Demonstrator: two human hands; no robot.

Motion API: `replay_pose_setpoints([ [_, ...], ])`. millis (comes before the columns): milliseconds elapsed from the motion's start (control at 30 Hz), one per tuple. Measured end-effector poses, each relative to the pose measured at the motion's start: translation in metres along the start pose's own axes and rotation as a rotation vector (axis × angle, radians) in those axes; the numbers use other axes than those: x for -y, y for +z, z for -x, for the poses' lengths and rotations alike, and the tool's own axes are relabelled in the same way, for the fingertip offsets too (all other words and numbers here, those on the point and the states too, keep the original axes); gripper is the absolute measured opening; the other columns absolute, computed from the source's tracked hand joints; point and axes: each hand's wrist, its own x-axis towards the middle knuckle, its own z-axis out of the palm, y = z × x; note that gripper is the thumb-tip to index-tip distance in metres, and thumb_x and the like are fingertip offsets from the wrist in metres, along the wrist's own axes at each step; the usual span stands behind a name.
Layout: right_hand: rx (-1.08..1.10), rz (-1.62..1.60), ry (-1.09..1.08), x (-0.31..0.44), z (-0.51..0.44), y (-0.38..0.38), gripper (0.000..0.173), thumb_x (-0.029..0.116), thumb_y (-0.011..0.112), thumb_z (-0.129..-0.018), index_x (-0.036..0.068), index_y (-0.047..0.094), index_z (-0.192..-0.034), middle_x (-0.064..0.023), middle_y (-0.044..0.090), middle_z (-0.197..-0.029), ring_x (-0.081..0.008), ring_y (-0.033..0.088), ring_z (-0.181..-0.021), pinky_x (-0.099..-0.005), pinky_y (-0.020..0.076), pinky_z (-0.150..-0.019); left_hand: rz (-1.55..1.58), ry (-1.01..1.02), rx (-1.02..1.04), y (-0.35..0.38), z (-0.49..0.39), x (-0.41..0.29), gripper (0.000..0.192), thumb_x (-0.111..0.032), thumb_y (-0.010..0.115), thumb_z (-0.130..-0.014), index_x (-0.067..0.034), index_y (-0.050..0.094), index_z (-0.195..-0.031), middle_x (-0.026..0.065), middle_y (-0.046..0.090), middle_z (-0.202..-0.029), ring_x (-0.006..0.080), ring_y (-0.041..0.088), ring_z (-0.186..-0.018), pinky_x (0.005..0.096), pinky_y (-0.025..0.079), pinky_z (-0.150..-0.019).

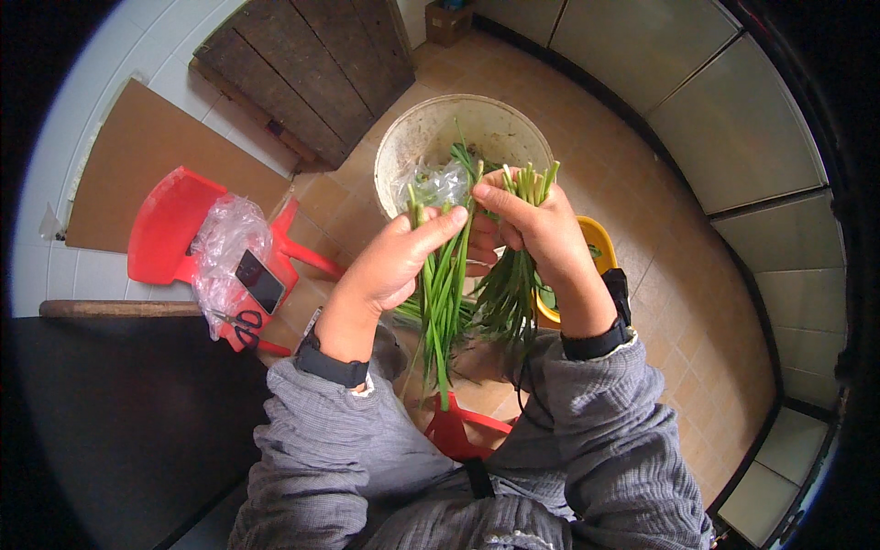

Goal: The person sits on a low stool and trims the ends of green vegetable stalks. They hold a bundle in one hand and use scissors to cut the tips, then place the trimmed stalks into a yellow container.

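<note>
My left hand (412,254) holds a bunch of long green leafy stalks (443,302), perhaps garlic chives, with the leaves hanging down below the thumb. In my right hand (540,223) is a second, thicker bunch (509,285), its pale cut ends pointing up. The right thumb and forefinger pinch the end of a single stalk close to the left hand's fingertips. Both hands are over the near side of a round whitish bucket (385,148), which contains clear plastic film (436,182) and green scraps. More green leaves lie partly hidden below the hands.
A yellow basin (605,240) with green leaves is beyond my right wrist. On a red plastic chair (158,237) at left lie crumpled plastic bags (227,234), a smartphone (260,280) and black-handled scissors (247,326). A dark wooden board (309,69) and a cardboard sheet (165,172) stand by the wall.
</note>
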Motion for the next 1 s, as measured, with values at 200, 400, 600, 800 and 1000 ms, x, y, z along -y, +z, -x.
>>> replay_pose_setpoints([
  [200,-0.016,-0.009,0.007,-0.003,0.0,-0.002,0.017,0.019,0.068,-0.085,0.004,0.063,-0.09,0.0028,0.054,-0.065,-0.0039,0.039,-0.047,-0.0206,0.027,-0.043,-0.075,0.041,-0.1,-0.011,-0.002,0.003,0.034,-0.027,0.046,-0.099,0.002,0.059,-0.111,0.0118,0.065,-0.1,0.0201,0.065,-0.09,0.0345,0.054,-0.081],
  [400,-0.036,0.023,0.008,-0.003,-0.001,-0.004,0.018,0.02,0.071,-0.083,0.005,0.065,-0.089,0.0052,0.053,-0.062,-0.0038,0.041,-0.049,-0.0214,0.0295,-0.044,-0.304,0.226,-0.296,-0.02,-0.006,0.006,0.034,-0.026,0.045,-0.099,0.002,0.065,-0.092,-0.0034,0.051,-0.073,0.0079,0.044,-0.066,0.0251,0.04,-0.065],
  [600,-0.042,0.032,0.01,-0.005,0.0,0.002,0.019,0.018,0.071,-0.083,0.003,0.064,-0.093,0.0037,0.055,-0.066,-0.0034,0.041,-0.048,-0.0203,0.0296,-0.044,-0.399,0.171,-0.159,-0.014,-0.004,0.004,0.016,-0.018,0.064,-0.09,-0.002,0.067,-0.089,-0.0052,0.055,-0.071,0.0055,0.047,-0.064,0.0221,0.041,-0.063],
  [800,0.068,0.202,-0.021,-0.003,0.001,0.0,0.016,0.016,0.07,-0.082,0.003,0.067,-0.09,0.0031,0.057,-0.067,-0.0048,0.048,-0.055,-0.0218,0.0365,-0.049,-0.33,0.219,-0.275,-0.01,-0.003,0.004,0.009,-0.008,0.069,-0.084,0.0,0.067,-0.088,0.0003,0.066,-0.081,0.0057,0.057,-0.075,0.021,0.045,-0.068],
  [1000,-0.073,0.457,-0.204,-0.01,-0.002,0.0,0.016,0.014,0.067,-0.08,-0.001,0.068,-0.088,0.002,0.063,-0.072,-0.0097,0.057,-0.066,-0.0258,0.0454,-0.062,-0.375,0.23,-0.329,-0.009,-0.004,0.008,0.011,-0.009,0.069,-0.084,0.001,0.067,-0.088,0.0,0.065,-0.078,0.0059,0.056,-0.07,0.0215,0.044,-0.065],
])
